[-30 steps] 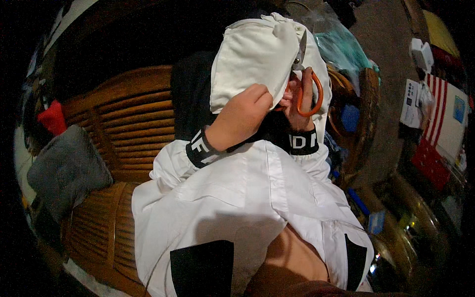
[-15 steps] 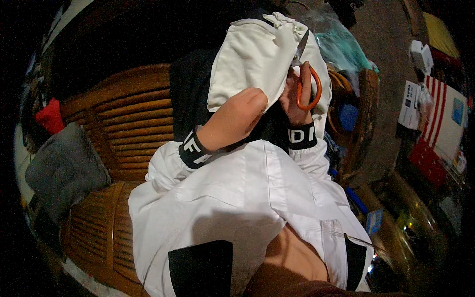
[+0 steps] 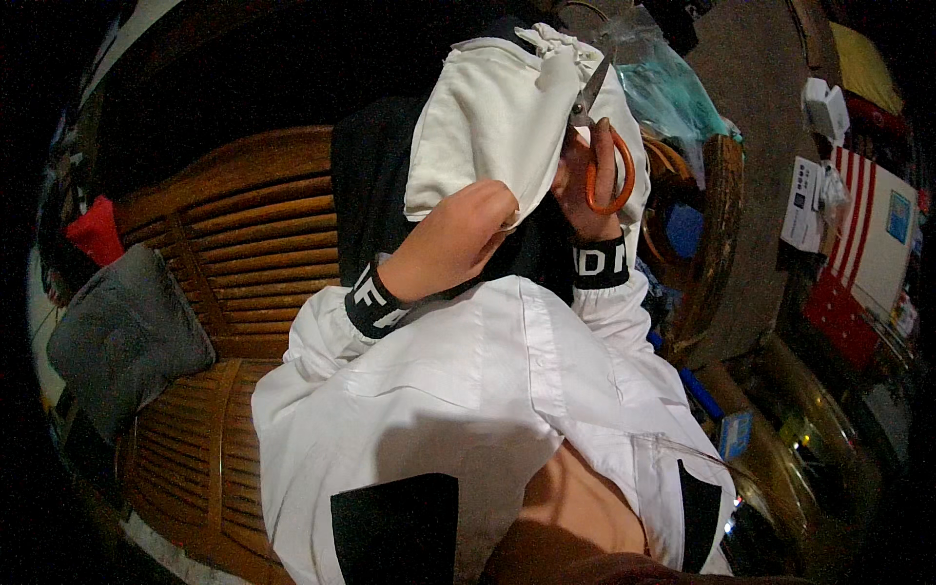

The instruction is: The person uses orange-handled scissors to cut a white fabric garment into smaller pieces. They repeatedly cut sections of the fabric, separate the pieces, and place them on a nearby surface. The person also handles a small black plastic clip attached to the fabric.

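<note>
Pinching the white cloth (image 3: 483, 127) by its lower edge, your left hand (image 3: 456, 237) leaves narrow room beside your right hand (image 3: 588, 200), grasping orange-handled scissors (image 3: 581, 113) at upper centre.

A brown slatted wooden seat (image 3: 258, 229) fills much of the left side, with a grey cushion (image 3: 132, 336) at its left end. To the right lies a dull grey-brown floor (image 3: 759, 146). The light is dim, the upper left nearly black.
</note>
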A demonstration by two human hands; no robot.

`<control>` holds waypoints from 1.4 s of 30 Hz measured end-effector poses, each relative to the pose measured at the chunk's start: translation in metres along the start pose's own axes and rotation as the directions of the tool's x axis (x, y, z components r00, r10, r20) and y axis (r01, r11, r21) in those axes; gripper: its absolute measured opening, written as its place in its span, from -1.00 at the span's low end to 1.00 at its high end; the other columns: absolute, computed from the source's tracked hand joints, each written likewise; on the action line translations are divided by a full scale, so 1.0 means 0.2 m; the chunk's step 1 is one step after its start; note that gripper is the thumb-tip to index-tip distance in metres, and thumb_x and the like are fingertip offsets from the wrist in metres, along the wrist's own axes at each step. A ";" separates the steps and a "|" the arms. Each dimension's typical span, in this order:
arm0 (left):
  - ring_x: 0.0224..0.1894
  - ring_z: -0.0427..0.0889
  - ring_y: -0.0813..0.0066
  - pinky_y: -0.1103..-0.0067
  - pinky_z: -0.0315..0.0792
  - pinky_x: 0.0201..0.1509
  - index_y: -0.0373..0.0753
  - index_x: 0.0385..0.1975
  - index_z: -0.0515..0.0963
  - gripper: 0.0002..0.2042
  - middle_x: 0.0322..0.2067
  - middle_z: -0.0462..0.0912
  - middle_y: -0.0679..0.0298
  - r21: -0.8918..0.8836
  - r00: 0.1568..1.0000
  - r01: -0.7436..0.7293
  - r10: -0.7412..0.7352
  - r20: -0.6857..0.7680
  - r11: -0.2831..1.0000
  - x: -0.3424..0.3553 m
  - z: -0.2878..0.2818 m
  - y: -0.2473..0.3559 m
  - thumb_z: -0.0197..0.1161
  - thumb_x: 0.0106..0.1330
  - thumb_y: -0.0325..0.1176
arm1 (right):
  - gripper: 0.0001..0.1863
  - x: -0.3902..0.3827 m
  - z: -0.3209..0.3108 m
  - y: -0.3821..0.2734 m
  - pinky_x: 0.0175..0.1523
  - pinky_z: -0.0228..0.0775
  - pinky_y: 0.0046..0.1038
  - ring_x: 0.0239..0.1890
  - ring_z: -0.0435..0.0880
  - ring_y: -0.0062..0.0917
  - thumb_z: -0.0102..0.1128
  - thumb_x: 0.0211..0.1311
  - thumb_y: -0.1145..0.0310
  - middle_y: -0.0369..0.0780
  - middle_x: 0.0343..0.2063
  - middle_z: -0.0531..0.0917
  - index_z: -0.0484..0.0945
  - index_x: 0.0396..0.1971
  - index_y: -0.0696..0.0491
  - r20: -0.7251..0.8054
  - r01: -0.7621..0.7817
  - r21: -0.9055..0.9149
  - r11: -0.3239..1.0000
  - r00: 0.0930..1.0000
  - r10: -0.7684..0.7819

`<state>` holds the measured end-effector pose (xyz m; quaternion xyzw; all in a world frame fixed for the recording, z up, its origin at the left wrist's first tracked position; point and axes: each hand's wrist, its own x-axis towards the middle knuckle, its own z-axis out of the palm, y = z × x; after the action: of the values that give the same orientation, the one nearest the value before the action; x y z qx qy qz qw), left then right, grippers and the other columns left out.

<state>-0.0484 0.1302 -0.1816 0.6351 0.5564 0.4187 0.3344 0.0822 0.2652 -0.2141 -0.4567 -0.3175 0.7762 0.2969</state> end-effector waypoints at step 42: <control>-0.29 0.48 0.11 0.40 0.38 -0.24 -0.27 -0.19 0.46 -0.68 -0.36 0.44 0.11 -0.047 0.995 0.075 -0.078 -0.057 0.996 -0.04 0.03 -0.03 0.18 0.01 -0.68 | -0.46 0.04 -0.16 0.01 -0.62 0.08 -0.70 -0.68 0.24 -0.73 -0.20 0.28 -0.22 -0.37 -0.60 0.34 0.37 -0.31 0.03 0.225 -0.109 0.049 0.993 0.970 0.096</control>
<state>-0.0448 0.1243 -0.1904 0.5933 0.5803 0.4362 0.3477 0.1078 0.2776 -0.2320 -0.3734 -0.3011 0.8460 0.2328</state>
